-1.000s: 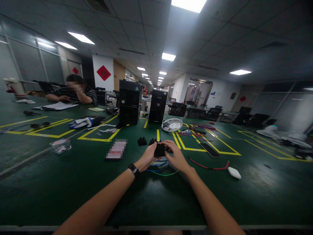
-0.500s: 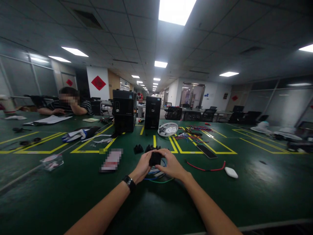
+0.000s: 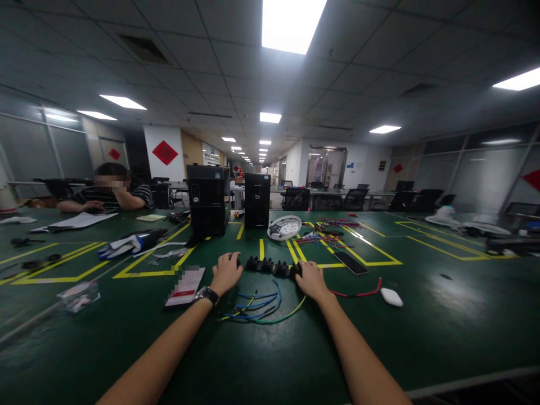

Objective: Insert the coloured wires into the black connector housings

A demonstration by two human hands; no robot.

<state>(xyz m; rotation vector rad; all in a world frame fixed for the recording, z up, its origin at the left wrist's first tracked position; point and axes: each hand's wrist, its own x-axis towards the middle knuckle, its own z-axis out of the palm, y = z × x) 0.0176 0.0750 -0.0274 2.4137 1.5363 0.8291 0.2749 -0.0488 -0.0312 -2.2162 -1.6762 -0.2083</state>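
Observation:
A row of small black plastic blocks (image 3: 272,266) with raised tabs lies on the green table between my hands. My left hand (image 3: 225,274), with a dark watch on its wrist, has its fingers curled over a black block at the left, mostly hidden beneath them. At the right end of the row, my right hand (image 3: 311,279) grips another black block (image 3: 296,271); its far side is covered by my fingers. Blue wires (image 3: 265,304) and a green wire (image 3: 287,317) lie loosely on the near side of the blocks.
A phone (image 3: 184,288) lies left of my left hand. Beyond stand two black computer towers (image 3: 208,205) and a white basket (image 3: 285,228). To the right are a red cable (image 3: 358,293) and a white rounded case (image 3: 391,297). A person (image 3: 112,194) sits across at the left.
My hands have moved apart from around one black block at the centre, left hand to the left and right hand to the right. The row and the wires are now uncovered.

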